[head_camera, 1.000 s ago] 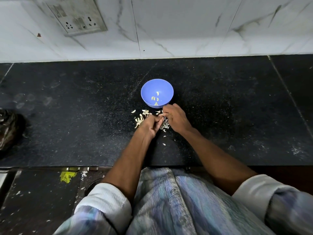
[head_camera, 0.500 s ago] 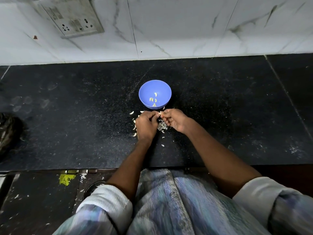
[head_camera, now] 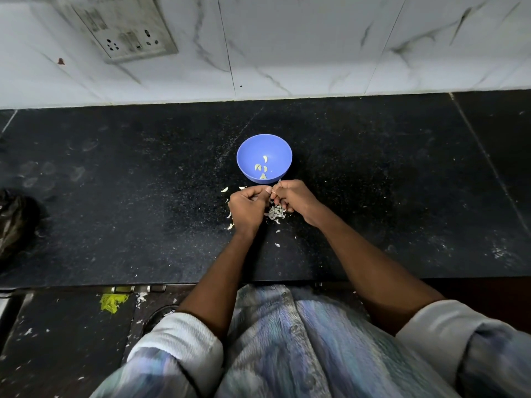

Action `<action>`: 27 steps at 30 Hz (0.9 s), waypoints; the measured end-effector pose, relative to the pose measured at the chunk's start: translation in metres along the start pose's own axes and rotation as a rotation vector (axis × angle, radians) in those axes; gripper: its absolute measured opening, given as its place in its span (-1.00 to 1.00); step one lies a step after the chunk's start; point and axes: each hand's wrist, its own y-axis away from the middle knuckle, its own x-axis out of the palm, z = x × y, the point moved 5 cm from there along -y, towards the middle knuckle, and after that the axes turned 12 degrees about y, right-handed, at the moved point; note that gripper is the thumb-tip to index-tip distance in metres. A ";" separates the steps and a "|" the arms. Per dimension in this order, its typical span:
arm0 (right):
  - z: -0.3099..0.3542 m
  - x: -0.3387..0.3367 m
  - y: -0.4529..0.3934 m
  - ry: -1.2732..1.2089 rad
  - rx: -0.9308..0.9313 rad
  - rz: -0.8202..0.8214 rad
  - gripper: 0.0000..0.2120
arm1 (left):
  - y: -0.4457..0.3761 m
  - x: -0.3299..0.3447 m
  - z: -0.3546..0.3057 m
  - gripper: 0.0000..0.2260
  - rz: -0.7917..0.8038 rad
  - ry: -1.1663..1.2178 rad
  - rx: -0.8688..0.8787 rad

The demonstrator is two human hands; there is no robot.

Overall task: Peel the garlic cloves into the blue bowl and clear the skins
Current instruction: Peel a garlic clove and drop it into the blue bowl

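1. Blue bowl (head_camera: 264, 145) sits mid-counter, at 12 o'clock from both hands, near rim just beside the knuckles. It holds a few peeled cloves (head_camera: 262, 168), roughly four, lying apart on the bowl floor. So part of the peeling is done.
2. Left hand (head_camera: 247, 208) is curled, thumb tip pointing at 3 o'clock toward the other hand. It looks to be pinching a small piece, likely the clove in work, but the piece is mostly hidden, so I can't confirm what it is.
3. Right hand (head_camera: 293, 198) is also curled, fingertips meeting the left thumb at the gap between the hands. A pale sliver shows at that contact point: skin or clove, too small to tell. My read: mid-peel on one clove.
4. Skin pile (head_camera: 275, 211) lies on the black counter (head_camera: 115, 196) under and between the hands, at 6 o'clock from the bowl. More loose scraps (head_camera: 230, 226) at 9 o'clock of the left hand, plus a few flecks toward the counter's front edge.
5. Any unpeeled stock is not visible; could be under the hands, can't tell.
6. Status estimate: peeling partway, count left unknown. Skin clearing not started, all debris on the counter.
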 end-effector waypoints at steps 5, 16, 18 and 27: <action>0.001 -0.001 -0.001 0.089 -0.086 -0.068 -0.78 | 0.000 0.002 0.011 -0.89 -0.052 0.242 -0.233; -0.003 0.004 0.000 -0.006 -0.061 -0.038 -0.76 | 0.004 0.008 0.026 -0.86 -0.081 0.422 -0.468; -0.005 0.005 -0.001 -0.074 -0.032 -0.024 -0.73 | 0.005 0.010 0.022 -0.84 -0.063 0.405 -0.417; -0.004 0.003 0.000 0.018 -0.103 -0.039 -0.76 | 0.014 0.018 0.013 -0.88 -0.002 0.574 -0.605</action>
